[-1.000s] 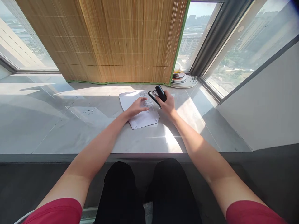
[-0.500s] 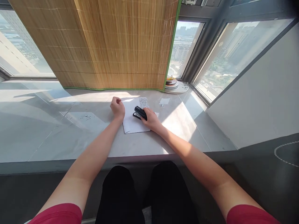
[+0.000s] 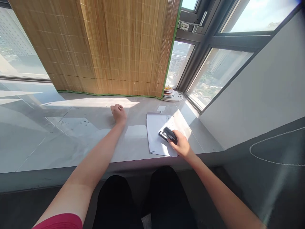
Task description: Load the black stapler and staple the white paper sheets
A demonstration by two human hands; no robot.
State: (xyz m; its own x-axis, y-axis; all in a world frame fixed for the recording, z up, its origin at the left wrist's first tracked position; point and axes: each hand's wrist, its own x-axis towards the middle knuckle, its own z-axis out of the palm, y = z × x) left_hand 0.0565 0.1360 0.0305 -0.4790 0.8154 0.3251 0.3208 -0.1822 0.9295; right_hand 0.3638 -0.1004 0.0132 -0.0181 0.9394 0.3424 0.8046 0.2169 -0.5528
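Observation:
My right hand [image 3: 182, 143] is wrapped around a black stapler [image 3: 170, 135], whose jaws are apart. Beneath it, white sheets of paper [image 3: 154, 130] lie on the pale sill, with small print near their upper right. My left hand [image 3: 118, 113] is raised off to the left of the paper, fingers curled and pressed together. Anything inside those fingers is hidden or too small to make out. Tiny dark bits [image 3: 85, 121], like loose staples, are scattered on the sill farther left.
A small white piece of paper [image 3: 161, 108] lies just behind the sheets. Stacked plates [image 3: 172, 96] stand in the window corner. A bamboo blind [image 3: 107, 57] hangs down to the back of the sill [image 3: 133, 148]. A white bead chain [image 3: 252, 154] hangs at the right.
The paper and the stapler in my right hand have moved right and nearer to me. My left hand stays curled, now well apart from the paper. The view has shifted slightly.

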